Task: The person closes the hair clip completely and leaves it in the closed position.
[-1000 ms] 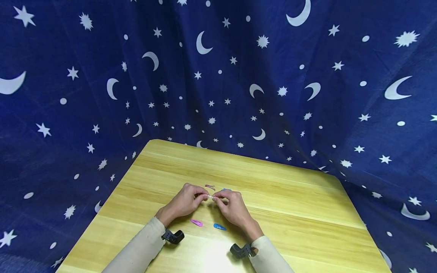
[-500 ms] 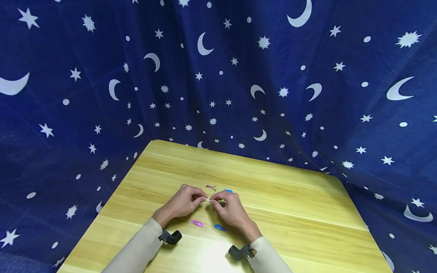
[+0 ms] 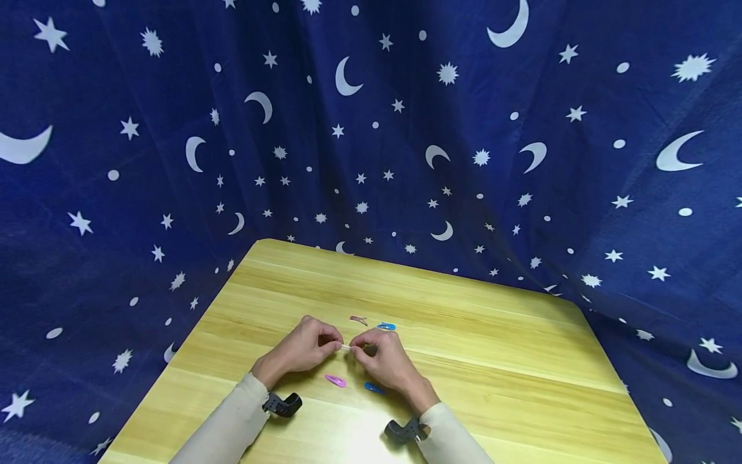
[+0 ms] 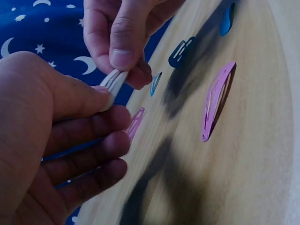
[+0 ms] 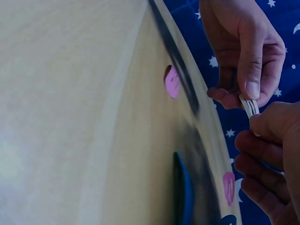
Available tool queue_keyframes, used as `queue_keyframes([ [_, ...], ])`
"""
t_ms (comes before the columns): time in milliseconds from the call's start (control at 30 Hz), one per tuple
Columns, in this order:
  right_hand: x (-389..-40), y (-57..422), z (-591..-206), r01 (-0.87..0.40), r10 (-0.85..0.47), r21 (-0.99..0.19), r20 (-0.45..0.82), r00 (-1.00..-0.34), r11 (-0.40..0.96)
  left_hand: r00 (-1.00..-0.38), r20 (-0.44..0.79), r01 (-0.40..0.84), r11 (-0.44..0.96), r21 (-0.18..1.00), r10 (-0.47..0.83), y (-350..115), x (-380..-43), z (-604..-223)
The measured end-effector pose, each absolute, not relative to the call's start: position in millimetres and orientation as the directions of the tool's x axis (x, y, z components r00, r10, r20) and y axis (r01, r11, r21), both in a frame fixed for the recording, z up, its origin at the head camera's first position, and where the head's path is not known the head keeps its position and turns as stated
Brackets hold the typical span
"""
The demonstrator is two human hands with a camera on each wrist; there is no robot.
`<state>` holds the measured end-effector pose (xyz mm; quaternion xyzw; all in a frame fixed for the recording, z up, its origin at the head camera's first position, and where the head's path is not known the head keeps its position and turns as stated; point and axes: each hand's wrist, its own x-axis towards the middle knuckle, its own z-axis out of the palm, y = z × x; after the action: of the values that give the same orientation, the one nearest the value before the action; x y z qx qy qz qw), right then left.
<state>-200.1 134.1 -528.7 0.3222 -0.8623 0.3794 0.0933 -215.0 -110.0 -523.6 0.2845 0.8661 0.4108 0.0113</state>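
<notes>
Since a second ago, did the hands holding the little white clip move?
Yes. Both hands with the white clip drifted left and nearer the person, away from the light blue clip lying on the table, which now shows fully.

1. The hair clip (image 3: 346, 347) pinched between the left hand (image 3: 303, 350) and the right hand (image 3: 384, 359) is white.
2. The snap clip (image 3: 335, 381) nearest the table's near edge is bright pink.
3. Just beside it, the clip (image 3: 373, 388) is blue.
4. Toward the far edge lie a dusty pink clip (image 3: 358, 319) and a light blue clip (image 3: 386, 326).
5. The table (image 3: 493, 361) is pale yellow wood with grain stripes.
6. The backdrop cloth (image 3: 174, 129) is navy with white moons, stars and dots.
7. The sleeves (image 3: 223, 428) are beige.
8. The wrist mounts (image 3: 282, 405) are black.
</notes>
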Motion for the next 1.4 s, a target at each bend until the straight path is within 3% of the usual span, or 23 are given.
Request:
queue_keyframes([
  [333,-197,132,-534,-0.657,-0.548,-0.527,0.374,-0.748,0.539,-0.83,0.189,0.496,0.537,0.682,0.525,-112,-214,-528],
  [700,-194,127,-535,-0.706,-0.606,-0.376,0.361,-0.709,0.601,-0.8,0.192,0.553,0.575,0.603,0.568,-110,-214,-526],
  [1133,-194,125,-537,-0.75,-0.643,-0.318,0.387,-0.661,0.579,-0.781,0.176,0.578,0.584,0.57,0.6,-109,-213,-528],
  [1400,-194,123,-537,-0.742,-0.649,-0.279,0.362,-0.669,0.609,-0.786,0.148,0.563,0.596,0.573,0.6,-109,-216,-532],
])
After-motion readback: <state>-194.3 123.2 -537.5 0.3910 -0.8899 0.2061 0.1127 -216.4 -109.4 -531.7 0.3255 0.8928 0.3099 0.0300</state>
